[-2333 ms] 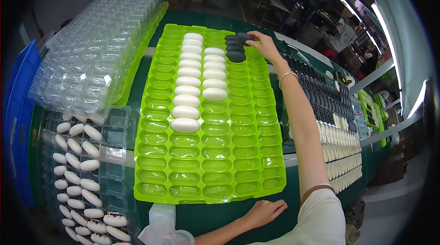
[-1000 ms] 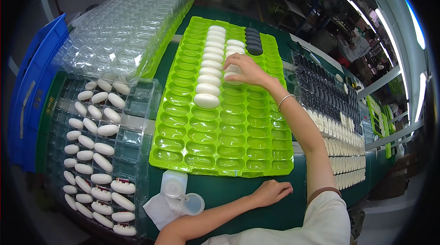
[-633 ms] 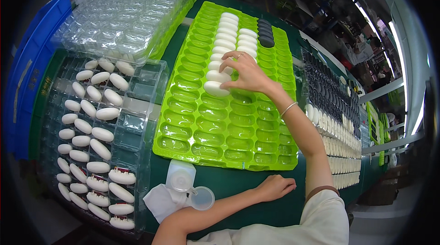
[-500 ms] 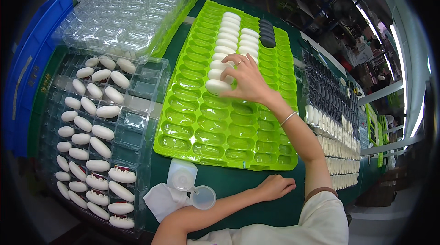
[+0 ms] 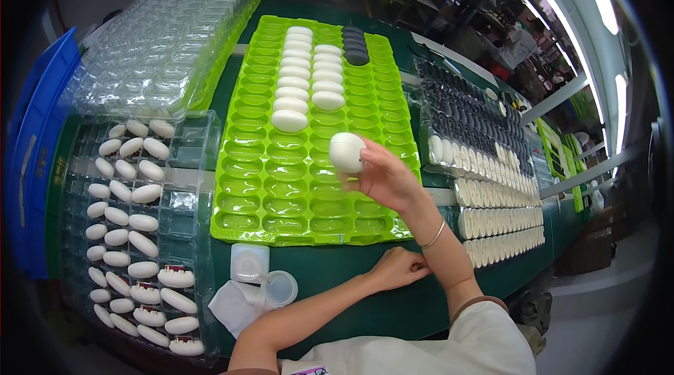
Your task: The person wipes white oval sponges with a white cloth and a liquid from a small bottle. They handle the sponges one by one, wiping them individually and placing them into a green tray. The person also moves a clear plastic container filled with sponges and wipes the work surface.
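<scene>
My right hand (image 5: 385,177), with a bangle on its wrist, is closed on a smooth white oval casing (image 5: 347,152) with a thin seam. It is held up above the bright green moulded tray (image 5: 239,236). Rows of white oval casings (image 5: 290,121) fill part of two columns of that tray, and several dark grey ovals (image 5: 357,57) lie at its far right. My left hand (image 5: 400,268) rests on the dark green table just in front of the tray, its fingers curled with nothing visible in them.
At left, a clear tray (image 5: 188,215) holds many white ovals, some showing red inner parts. Stacked clear trays (image 5: 161,38) and blue bins (image 5: 42,143) stand behind. A small capped container (image 5: 250,262), its round lid (image 5: 279,288) and white cloth (image 5: 239,308) lie nearby. Dark and cream parts (image 5: 484,157) lie at right.
My right hand has come away from the near end of the white column and now holds a casing up above the tray, closer to me. My view has shifted; my left hand stays on the table.
</scene>
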Motion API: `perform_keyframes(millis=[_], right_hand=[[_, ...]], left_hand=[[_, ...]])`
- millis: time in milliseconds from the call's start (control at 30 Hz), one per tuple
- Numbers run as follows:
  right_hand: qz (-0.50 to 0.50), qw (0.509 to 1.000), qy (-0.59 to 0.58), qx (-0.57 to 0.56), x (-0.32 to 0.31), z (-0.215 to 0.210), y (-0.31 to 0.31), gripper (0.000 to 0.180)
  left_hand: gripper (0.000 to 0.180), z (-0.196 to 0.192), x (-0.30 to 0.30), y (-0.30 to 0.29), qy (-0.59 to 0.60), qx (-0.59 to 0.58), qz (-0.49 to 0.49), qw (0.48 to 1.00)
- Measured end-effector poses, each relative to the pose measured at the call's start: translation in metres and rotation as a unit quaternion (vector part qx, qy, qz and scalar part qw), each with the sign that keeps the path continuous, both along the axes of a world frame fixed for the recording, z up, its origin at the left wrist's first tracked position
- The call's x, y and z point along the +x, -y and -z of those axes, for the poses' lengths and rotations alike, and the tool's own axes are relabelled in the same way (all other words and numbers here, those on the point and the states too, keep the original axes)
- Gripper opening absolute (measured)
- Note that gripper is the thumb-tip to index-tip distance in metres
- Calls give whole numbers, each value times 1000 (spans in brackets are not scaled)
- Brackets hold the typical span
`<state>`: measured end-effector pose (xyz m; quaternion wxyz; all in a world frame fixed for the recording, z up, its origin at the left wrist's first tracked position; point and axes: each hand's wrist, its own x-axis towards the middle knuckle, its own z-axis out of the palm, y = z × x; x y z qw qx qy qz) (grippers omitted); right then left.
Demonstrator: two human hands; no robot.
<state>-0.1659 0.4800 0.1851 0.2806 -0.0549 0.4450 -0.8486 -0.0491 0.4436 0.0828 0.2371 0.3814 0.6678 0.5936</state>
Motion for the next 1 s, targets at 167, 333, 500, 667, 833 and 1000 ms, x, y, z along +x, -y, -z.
perform_keyframes(millis=[167,333,500,667,833,1000], right_hand=[[-52,887,119,-444,63,0,-19,49],[-101,765,98,-629,97,-5,-12,41],[-116,717,103,-680,111,-10,-7,41],[-147,747,129,-635,117,-2,-5,40],[-130,794,194,-562,120,3,-7,49],[-64,955,46,-287,110,-4,-11,51]], left_hand=[[17,2,10,9,-109,35,52,992],[29,-15,11,24,-10,236,-148,960],[35,-36,5,42,42,224,-286,931],[54,-104,-29,61,-26,307,-262,915],[45,-145,-31,85,-56,143,-226,962],[28,-154,-30,92,1,157,-257,954]])
